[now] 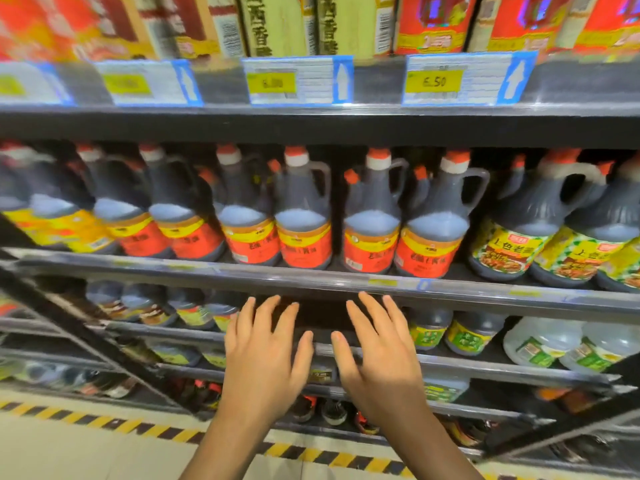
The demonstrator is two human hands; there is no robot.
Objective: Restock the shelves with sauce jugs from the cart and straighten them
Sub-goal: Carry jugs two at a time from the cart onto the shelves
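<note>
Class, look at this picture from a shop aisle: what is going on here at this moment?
A person is restocking sauce jugs. Both hands are empty, fingers spread: the left hand and right hand reach toward a dark gap in the row of jugs on the lower shelf. Above, the red-label jugs stand in a fairly even row on the middle shelf. No jug is being held, and the cart is not in view.

Dark sauce jugs with red caps along the shelf in front of me

The sauce jugs (303, 216) stand upright in a row on the middle shelf (311, 277), handles to the right, red-and-yellow labels facing out; a narrow gap splits the row near its middle; green-and-yellow labelled jugs (519, 233) stand tilted at the right end; smaller dark jugs (467, 332) sit on the shelf below.
</note>
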